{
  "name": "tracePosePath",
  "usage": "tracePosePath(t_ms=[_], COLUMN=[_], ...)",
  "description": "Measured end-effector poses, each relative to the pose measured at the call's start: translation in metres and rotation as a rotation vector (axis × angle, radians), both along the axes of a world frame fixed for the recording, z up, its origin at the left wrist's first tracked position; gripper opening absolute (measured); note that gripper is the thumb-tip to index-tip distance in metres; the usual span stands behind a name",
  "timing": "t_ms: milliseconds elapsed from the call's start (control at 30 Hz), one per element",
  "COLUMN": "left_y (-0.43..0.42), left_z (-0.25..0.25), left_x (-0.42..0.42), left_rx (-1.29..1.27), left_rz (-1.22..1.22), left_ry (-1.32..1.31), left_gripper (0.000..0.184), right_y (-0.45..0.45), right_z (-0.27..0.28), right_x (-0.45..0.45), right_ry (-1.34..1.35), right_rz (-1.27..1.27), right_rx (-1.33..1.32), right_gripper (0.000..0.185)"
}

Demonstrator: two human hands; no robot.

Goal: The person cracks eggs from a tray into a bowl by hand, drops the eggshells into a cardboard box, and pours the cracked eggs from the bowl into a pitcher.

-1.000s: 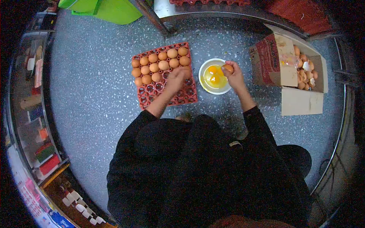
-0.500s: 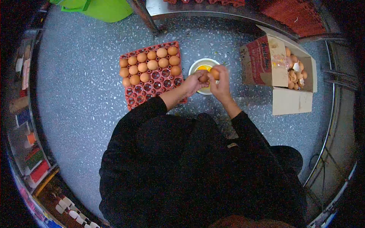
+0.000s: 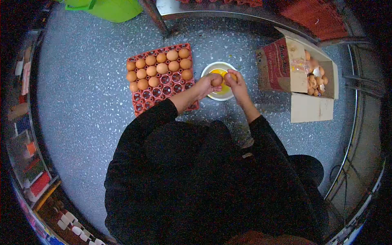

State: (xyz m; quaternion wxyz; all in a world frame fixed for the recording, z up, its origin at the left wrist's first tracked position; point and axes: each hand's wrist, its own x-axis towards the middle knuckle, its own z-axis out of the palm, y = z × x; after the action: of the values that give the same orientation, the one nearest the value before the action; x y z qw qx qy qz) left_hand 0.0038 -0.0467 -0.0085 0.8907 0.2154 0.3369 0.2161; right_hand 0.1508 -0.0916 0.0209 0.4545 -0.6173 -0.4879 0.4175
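My left hand (image 3: 205,86) is closed around a brown egg (image 3: 216,80) over the left part of a white bowl (image 3: 220,98). Over the bowl's right part, my right hand (image 3: 239,87) grips another brown egg (image 3: 231,76). The two eggs are close together; whether either shell is cracked cannot be made out. Yellow yolk (image 3: 220,72) and clear egg white show inside the bowl. Left of the bowl lies a red egg tray (image 3: 165,90), with brown eggs in its far rows and left side and open cups in the nearer part.
A cardboard box (image 3: 277,65) with eggshells (image 3: 316,81) stands at the right. A green container (image 3: 118,9) and a metal table leg (image 3: 154,18) are at the top left. Shelving (image 3: 30,143) lines the left edge. Speckled floor (image 3: 90,81) lies beneath.
My left hand has gone from the tray to the bowl and now holds an egg. My right hand has moved nearer to it. The view has shifted, so the tray and box appear farther left.
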Motion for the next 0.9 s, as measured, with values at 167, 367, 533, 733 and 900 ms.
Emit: tracePosePath(t_ms=[167, 367, 533, 733, 900], left_y=[0.006, 0.014, 0.019, 0.022, 0.023], left_z=[0.001, -0.033, 0.016, 0.02, 0.008], left_x=[0.0, 0.001, -0.006, -0.01, -0.008], left_rx=[0.098, 0.554, 0.498, 0.587, 0.71], left_rz=[-0.076, -0.255, -0.359, -0.402, -0.445], left_ry=[0.252, 0.343, 0.468, 0.553, 0.616], left_gripper=[0.036, 0.052, 0.04, 0.034, 0.032], right_y=[0.011, 0.017, 0.015, 0.019, 0.018], right_z=[0.012, 0.006, -0.002, -0.006, -0.021], right_x=[0.015, 0.028, 0.031, 0.032, 0.029], right_ry=[0.644, 0.504, 0.578, 0.104, -0.242], right_rz=[-0.059, 0.099, 0.289, 0.402, 0.497], right_rx=[-0.546, -0.708, -0.615, -0.434, -0.244], right_gripper=[0.034, 0.033, 0.04, 0.04, 0.039])
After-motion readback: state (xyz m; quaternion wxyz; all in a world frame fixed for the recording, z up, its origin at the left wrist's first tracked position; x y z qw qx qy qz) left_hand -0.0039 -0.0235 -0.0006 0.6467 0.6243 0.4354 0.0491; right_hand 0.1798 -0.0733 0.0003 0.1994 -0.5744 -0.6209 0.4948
